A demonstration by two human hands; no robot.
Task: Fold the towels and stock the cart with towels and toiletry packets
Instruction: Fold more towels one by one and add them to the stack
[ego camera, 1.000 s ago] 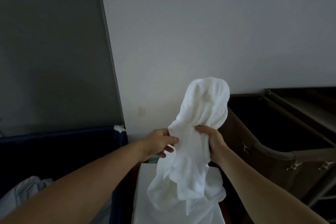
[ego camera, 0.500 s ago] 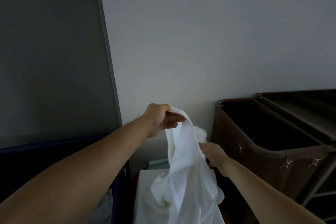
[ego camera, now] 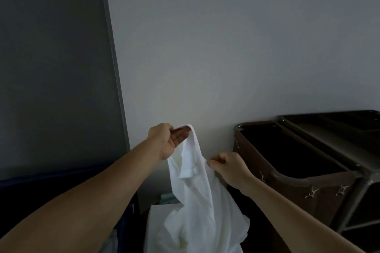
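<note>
A white towel (ego camera: pixel 197 195) hangs crumpled in front of me, its lower part bunched at the bottom of the view. My left hand (ego camera: pixel 167 139) holds the towel's top edge up, pinched between thumb and fingers. My right hand (ego camera: pixel 226 165) is lower and to the right, fingers curled, pinching the towel's right edge. The cart (ego camera: pixel 320 172) stands at the right: a dark brown fabric bag on a metal frame, with a dark tray top beyond it.
A pale wall fills the view ahead, with a grey panel (ego camera: pixel 51 68) at the left. A dark blue bin (ego camera: pixel 61 187) sits low at the left. A white surface (ego camera: pixel 156 217) and a pale green item (ego camera: pixel 167 198) lie under the towel.
The bunched towel has been let hang. My left hand rose with its top edge; my right hand let go of the middle, dropped lower and now pinches the right edge.
</note>
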